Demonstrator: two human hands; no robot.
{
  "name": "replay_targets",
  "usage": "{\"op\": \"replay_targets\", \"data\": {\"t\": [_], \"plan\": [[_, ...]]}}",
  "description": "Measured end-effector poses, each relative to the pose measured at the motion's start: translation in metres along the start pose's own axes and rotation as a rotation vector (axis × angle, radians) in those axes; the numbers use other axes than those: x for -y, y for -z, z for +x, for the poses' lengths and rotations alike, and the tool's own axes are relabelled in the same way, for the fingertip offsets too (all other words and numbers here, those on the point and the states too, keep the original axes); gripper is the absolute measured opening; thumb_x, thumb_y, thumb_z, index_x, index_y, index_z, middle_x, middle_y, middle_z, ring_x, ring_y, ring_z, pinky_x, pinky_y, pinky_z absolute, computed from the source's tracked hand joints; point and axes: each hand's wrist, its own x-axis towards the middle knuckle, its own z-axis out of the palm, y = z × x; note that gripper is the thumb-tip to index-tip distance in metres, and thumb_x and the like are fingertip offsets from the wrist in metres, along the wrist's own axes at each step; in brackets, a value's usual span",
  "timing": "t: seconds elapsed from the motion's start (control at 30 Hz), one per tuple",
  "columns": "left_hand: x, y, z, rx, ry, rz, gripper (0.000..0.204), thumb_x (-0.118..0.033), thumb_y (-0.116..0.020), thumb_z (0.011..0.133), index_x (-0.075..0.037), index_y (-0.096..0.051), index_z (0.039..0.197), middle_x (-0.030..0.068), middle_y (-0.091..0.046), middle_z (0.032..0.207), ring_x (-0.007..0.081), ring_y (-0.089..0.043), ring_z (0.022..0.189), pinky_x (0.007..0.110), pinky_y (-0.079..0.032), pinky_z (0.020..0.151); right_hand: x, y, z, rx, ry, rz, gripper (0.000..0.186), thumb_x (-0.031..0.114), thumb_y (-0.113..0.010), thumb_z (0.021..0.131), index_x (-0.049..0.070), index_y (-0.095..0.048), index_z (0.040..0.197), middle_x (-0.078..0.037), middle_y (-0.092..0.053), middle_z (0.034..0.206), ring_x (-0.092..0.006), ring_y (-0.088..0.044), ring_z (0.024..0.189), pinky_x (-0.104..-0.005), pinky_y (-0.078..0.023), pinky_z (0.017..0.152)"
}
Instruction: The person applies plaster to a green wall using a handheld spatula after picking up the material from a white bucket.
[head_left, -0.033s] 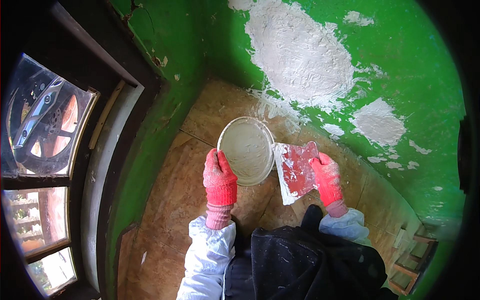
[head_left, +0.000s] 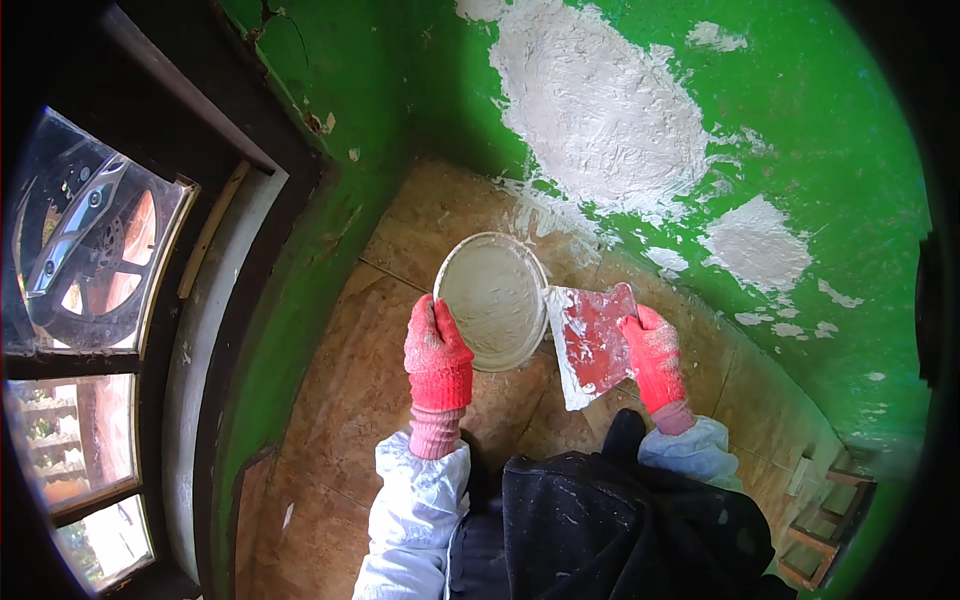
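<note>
My left hand [head_left: 438, 350], in a dusty red knit glove, is closed on the near left rim of a round white bucket [head_left: 492, 300]. Pale grey plaster [head_left: 490, 295] fills what I see of its inside, with a ridged surface. My right hand [head_left: 655, 358], gloved the same way, grips a wide red putty knife [head_left: 597, 345] by its right edge. White plaster smears the blade and coats its left edge thickly. The blade's upper left corner meets or overlaps the bucket's right rim; I cannot tell if they touch.
Ahead, the green wall [head_left: 820, 150] carries a large rough plaster patch [head_left: 605, 115] and a smaller one [head_left: 758, 245]. A dark-framed window [head_left: 75, 270] stands on the left. Brown tiles [head_left: 350, 400] cover the floor. At the lower right is a small wooden rack [head_left: 815, 540].
</note>
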Motion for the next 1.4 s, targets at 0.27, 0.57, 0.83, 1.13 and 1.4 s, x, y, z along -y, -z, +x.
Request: {"op": "replay_targets", "data": {"t": [0.27, 0.57, 0.83, 1.13, 1.4], "plan": [[-0.034, 0.02, 0.015, 0.152, 0.015, 0.037, 0.027, -0.022, -0.048, 0.092, 0.0, -0.058, 0.103, 0.0203, -0.062, 0.093, 0.0351, -0.06, 0.087, 0.038, -0.048, 0.074, 0.017, -0.004, -0.011, -0.065, 0.06, -0.028, 0.022, 0.012, -0.055, 0.083, 0.003, -0.062, 0.102, 0.002, -0.055, 0.068, -0.0052, -0.045, 0.06, -0.0235, -0.039, 0.056], [-0.045, 0.028, 0.026, 0.198, -0.09, 0.142, 0.026, -0.024, -0.049, 0.09, -0.003, -0.06, 0.101, 0.0196, -0.063, 0.092, 0.0345, -0.061, 0.087, 0.038, -0.048, 0.074, 0.018, -0.003, -0.015, -0.073, 0.082, 0.024, 0.022, 0.009, -0.053, 0.085, 0.002, -0.062, 0.104, 0.002, -0.06, 0.077, -0.0047, -0.05, 0.068, -0.0219, -0.041, 0.062], [-0.04, 0.03, 0.026, 0.324, 0.002, 0.119, 0.029, -0.026, -0.05, 0.09, -0.002, -0.06, 0.103, 0.0195, -0.063, 0.093, 0.0332, -0.061, 0.089, 0.036, -0.048, 0.076, 0.024, -0.004, -0.013, -0.054, 0.068, 0.047, 0.023, 0.007, -0.054, 0.085, 0.001, -0.062, 0.105, 0.002, -0.061, 0.08, -0.0051, -0.051, 0.072, -0.022, -0.042, 0.065], [-0.019, 0.017, 0.017, 0.179, 0.051, -0.019, 0.028, -0.025, -0.049, 0.091, -0.002, -0.06, 0.103, 0.0191, -0.064, 0.089, 0.031, -0.063, 0.081, 0.035, -0.049, 0.071, 0.001, 0.012, -0.002, 0.011, 0.03, 0.199, 0.025, 0.004, -0.055, 0.084, -0.001, -0.061, 0.107, 0.003, -0.062, 0.084, -0.004, -0.051, 0.074, -0.021, -0.043, 0.067], [-0.035, 0.015, 0.001, 0.083, 0.141, -0.145, 0.025, -0.02, -0.049, 0.091, -0.002, -0.06, 0.104, 0.0181, -0.065, 0.086, 0.0266, -0.064, 0.078, 0.032, -0.048, 0.07, 0.005, 0.005, -0.01, -0.012, 0.002, 0.19, 0.024, 0.004, -0.055, 0.084, -0.001, -0.062, 0.106, 0.004, -0.061, 0.082, -0.0039, -0.05, 0.071, -0.0206, -0.043, 0.065]]}}
